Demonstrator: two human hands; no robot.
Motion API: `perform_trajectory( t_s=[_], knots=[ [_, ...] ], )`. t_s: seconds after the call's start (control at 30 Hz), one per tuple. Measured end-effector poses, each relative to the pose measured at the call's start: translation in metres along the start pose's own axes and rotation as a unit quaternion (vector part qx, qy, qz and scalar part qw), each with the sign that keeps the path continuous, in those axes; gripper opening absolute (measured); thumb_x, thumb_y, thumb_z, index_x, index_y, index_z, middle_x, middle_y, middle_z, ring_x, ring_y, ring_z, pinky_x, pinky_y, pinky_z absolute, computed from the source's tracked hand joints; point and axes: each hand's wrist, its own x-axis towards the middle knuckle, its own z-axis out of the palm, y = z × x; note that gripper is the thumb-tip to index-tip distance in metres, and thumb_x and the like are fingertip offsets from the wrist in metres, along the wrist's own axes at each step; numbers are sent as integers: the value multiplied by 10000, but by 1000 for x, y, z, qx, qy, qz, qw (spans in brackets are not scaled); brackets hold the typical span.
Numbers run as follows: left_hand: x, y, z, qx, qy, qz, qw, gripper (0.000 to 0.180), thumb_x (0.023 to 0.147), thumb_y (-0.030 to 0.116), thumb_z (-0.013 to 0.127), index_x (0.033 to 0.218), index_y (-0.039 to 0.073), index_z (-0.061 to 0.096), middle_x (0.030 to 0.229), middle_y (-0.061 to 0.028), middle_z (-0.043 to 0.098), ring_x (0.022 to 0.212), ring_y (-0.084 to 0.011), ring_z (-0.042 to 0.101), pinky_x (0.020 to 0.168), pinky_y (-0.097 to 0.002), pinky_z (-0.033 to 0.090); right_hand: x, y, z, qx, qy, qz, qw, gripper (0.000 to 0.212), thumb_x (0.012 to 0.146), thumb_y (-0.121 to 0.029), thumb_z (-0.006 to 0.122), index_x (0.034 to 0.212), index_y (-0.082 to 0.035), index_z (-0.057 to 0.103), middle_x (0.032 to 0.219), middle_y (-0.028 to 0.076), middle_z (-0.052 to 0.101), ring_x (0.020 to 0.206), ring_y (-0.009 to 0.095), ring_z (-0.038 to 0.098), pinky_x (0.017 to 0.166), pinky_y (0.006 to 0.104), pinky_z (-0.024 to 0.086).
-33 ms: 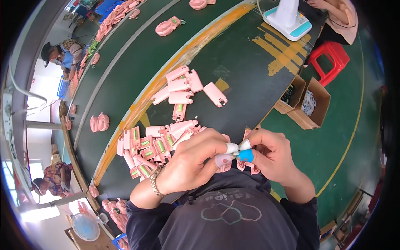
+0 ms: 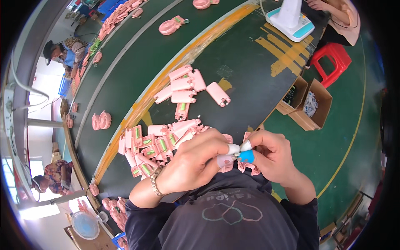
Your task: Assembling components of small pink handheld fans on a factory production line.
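My left hand [image 2: 196, 156] and my right hand [image 2: 273, 156] meet fingertip to fingertip at the table edge in front of my chest. Thumb and index finger are pinched together on each, over a tiny pale piece [image 2: 236, 155] mostly hidden by the fingers. White, beige and blue wraps cover the fingertips. Just behind and below the pinch, pink plastic parts [image 2: 248, 167] show in part. To the left of my left hand lies a heap of pink casings [image 2: 160, 146], several holding green pieces. Further off is a smaller group of pink casings [image 2: 182, 84].
A conveyor belt [image 2: 133, 54] carrying pink fan parts [image 2: 101, 121] runs along the left. A white and teal device [image 2: 291, 25] stands at the far right of the table. Cardboard boxes [image 2: 318, 110] and a red stool [image 2: 331, 62] are on the floor; other people sit around.
The whole view has shifted slightly, so the table and casings appear a little further right. Both hands keep the same pinch.
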Motion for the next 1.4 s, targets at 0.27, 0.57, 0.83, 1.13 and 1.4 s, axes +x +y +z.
perform_trajectory(
  t_s=[0.27, 0.57, 0.83, 1.13, 1.4],
  knots=[
    [-53, -22, -32, 3, -23, -50, 999, 116, 794, 60, 703, 865, 10, 625, 782, -69, 574, 672, -187, 551, 627, -304, 443, 22, 26, 54, 113, -58, 57, 990, 45, 867, 1, 602, 855, 18, 562, 698, 18, 596, 513, 23, 535, 418, 178, 424],
    [-37, -152, -161, 319, 316, -29, 893, 129, 814, 11, 581, 941, -12, 589, 908, -175, 626, 814, -324, 633, 743, -377, 508, 151, 167, 13, -541, 220, -123, 802, 563, 714, -184, 748, 1213, -90, 505, 1179, 181, 508, 1090, 387, 480, 912, 444, 397],
    [-116, -288, -233, 503, 395, -338, 691, 383, 725, 281, 734, 1073, 151, 641, 1220, -113, 535, 1223, -337, 435, 903, -427, 445, 128, 144, 21, -422, 190, 121, 878, 335, 820, -44, 566, 1155, -34, 554, 1073, 208, 509, 1030, 371, 490, 836, 448, 408],
    [-231, -308, -250, 406, 250, -340, 811, 415, 700, 436, 742, 978, 173, 582, 1188, -35, 530, 1199, -251, 448, 955, -572, 297, 102, 175, 22, -577, 195, -51, 792, 336, 864, -91, 524, 1181, 23, 513, 1207, 223, 488, 1111, 378, 460, 919, 461, 362],
    [-173, -331, -248, 484, 150, -403, 762, 307, 803, 393, 642, 995, 156, 672, 938, -70, 682, 963, -262, 623, 884, -531, 372, 116, 172, 35, -595, 109, -112, 789, 395, 751, -108, 668, 1129, -58, 562, 1128, 157, 547, 1073, 342, 524, 880, 420, 403]
  ],
)
